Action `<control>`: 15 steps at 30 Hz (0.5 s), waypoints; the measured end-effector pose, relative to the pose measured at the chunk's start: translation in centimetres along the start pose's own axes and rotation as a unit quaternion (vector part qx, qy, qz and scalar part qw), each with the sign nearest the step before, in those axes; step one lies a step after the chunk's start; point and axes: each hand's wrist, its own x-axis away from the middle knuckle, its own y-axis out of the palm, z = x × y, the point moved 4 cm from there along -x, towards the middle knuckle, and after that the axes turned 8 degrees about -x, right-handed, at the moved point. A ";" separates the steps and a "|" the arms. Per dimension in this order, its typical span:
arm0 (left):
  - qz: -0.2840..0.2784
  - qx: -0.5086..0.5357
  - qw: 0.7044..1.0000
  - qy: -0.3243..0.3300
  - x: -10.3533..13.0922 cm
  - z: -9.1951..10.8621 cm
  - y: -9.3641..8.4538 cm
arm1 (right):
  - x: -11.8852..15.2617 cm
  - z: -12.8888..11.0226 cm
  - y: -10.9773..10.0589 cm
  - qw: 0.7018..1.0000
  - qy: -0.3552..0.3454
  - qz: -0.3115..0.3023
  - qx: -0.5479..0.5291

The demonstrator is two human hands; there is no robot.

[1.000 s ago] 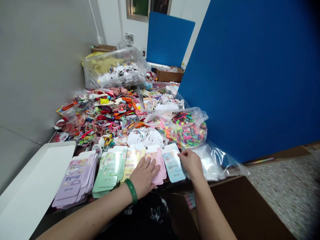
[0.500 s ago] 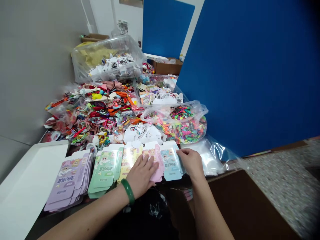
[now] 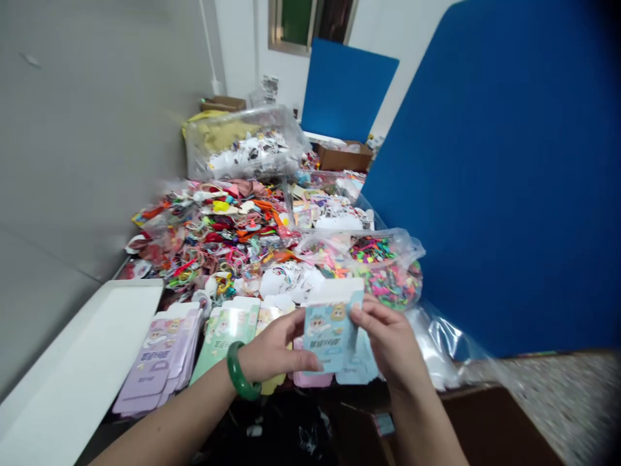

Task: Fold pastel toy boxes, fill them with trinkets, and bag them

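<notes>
Both hands hold up one flat blue printed carton (image 3: pixel 330 333), its white flap at the top. My left hand (image 3: pixel 279 346), with a green bangle (image 3: pixel 239 371) on the wrist, grips its left side, thumb across the front. My right hand (image 3: pixel 388 333) pinches the carton's right edge. Behind and below lie other blue cartons (image 3: pixel 359 370) and pink cartons (image 3: pixel 313 380), partly covered by the held one and my hands. Further left are yellow cartons (image 3: pixel 272 314), green cartons (image 3: pixel 228 333) and a stack of purple cartons (image 3: pixel 155 362).
A white tray (image 3: pixel 92 362) stands at left. Beyond the cartons spreads a heap of colourful small items (image 3: pixel 228 233), with a clear bag of bright pieces (image 3: pixel 392 278) and a clear bin (image 3: pixel 247 142). A blue panel (image 3: pixel 499 181) rises at right, above an open cardboard box (image 3: pixel 495 427).
My right hand has lifted a blue carton from its pile. My left hand has left the pink cartons and now grips that blue carton too. The camera view has shifted.
</notes>
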 end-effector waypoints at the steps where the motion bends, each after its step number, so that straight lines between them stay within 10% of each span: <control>1: -0.037 0.095 0.995 -0.004 0.1 0.5 -0.2 | -0.1 0.4 1.8 0.999 0.004 -0.041 -0.010; 8: -0.038 0.318 0.947 -0.012 3.0 1.6 -3.0 | -1.1 2.1 10.0 0.979 0.063 -0.178 -0.074; 15: 0.229 0.220 0.947 -0.049 3.5 1.6 -6.8 | -2.1 1.9 12.5 0.985 -0.073 -0.137 -0.072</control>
